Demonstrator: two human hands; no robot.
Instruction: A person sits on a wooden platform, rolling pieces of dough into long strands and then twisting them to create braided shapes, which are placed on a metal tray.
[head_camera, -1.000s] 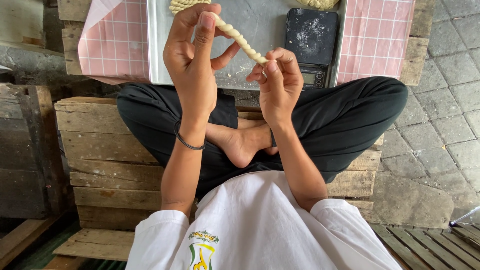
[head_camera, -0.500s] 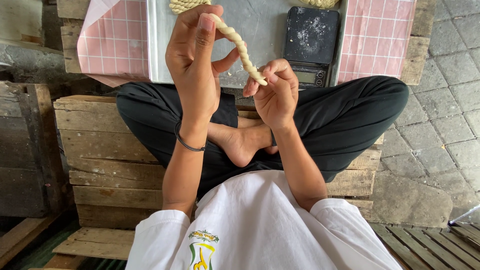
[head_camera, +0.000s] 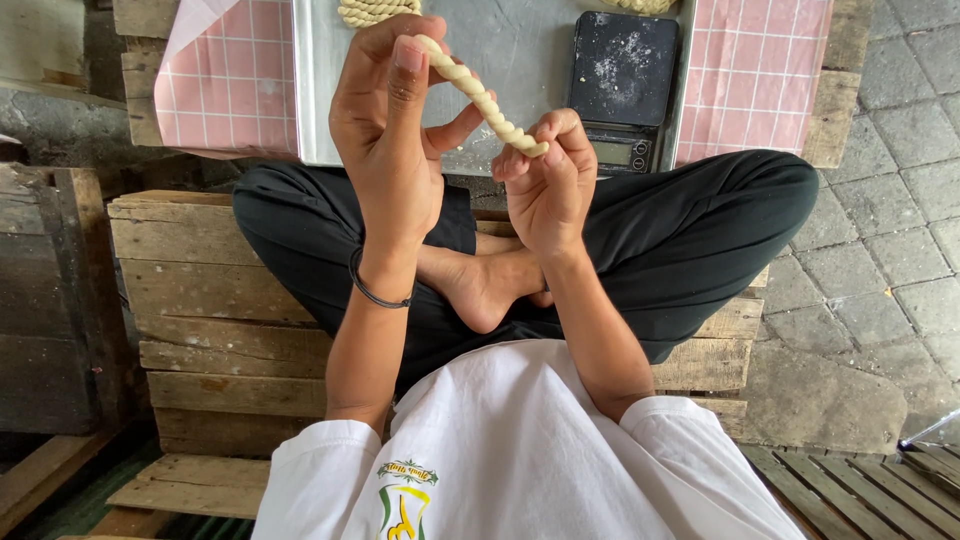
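Pale twisted dough rope (head_camera: 482, 97), short, slanting in air, possibly raw.

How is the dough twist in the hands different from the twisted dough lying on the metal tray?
The dough twist is stretched out straight, held in the air between the left hand and right hand. The tray dough lies coiled on the metal tray, untouched and partly cut off by the frame. Both are pale, rope-like twists.

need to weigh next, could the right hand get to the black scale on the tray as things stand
Probably yes. The black scale lies on the metal tray just beyond the right hand, with nothing between them. But that hand pinches one end of the twisted dough rope, with the left hand holding the other, so it isn't free.
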